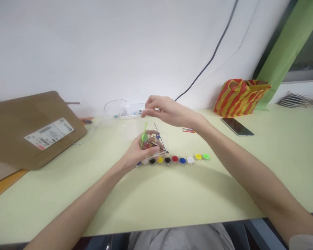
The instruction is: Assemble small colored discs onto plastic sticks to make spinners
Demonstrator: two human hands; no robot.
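Observation:
My left hand (132,152) grips a clear plastic box (163,143) above the table, with the thumb along its near side. In or against the box are a green stick with a round green piece (144,138), a thin blue stick (160,138) and other small coloured parts too blurred to tell apart. My right hand (163,110) is raised above the box, fingers curled and thumb and fingertips pressed together. Whatever is between them is too small or hidden to name. Just below the box, a row of several small round coloured-topped pieces (174,159) crosses the table.
Thin coloured sticks (189,130) lie beyond my right forearm. A phone (237,126) and a red-and-yellow striped bag (241,99) are at the right. A cardboard package (39,125) leans at the left. A power strip (131,115) lies by the wall.

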